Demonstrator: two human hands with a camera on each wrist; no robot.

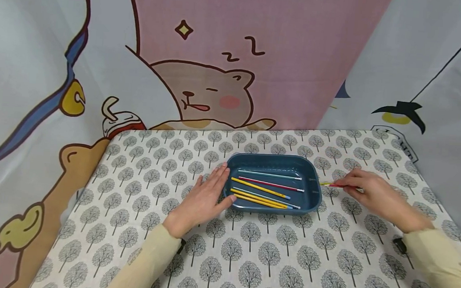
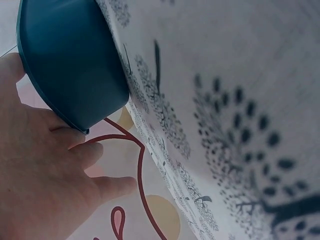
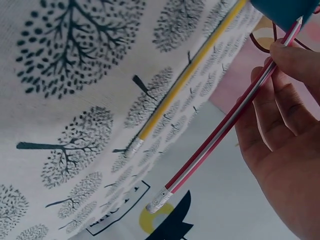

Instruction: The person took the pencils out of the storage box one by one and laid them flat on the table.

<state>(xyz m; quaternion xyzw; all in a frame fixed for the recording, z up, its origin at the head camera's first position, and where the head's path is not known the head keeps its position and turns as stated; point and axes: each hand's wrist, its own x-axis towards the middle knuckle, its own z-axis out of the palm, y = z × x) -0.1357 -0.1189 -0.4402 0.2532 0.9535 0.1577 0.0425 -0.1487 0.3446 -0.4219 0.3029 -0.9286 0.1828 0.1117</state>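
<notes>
A dark blue rectangular tray (image 1: 313,185) stands on the cloth with several pencils lying in it, yellow, red and pale green. My left hand (image 1: 204,200) rests against the tray's left end, fingers extended along the rim and thumb at the near corner. Beyond the tray's right end, my right hand (image 1: 371,194) pinches a red pencil (image 3: 220,131) with a silver stripe between thumb and fingers. Its sharpened tip points toward the tray, and its eraser end sticks out past the palm. Below it on the cloth lies a yellow pencil (image 3: 190,72), mostly covered by the hand in the head view.
The table is covered by a white cloth (image 1: 246,261) printed with grey trees. Behind it and at both sides hang cartoon-printed curtains (image 1: 301,55), the back one showing a sleeping bear. The cloth's far edge meets the back curtain.
</notes>
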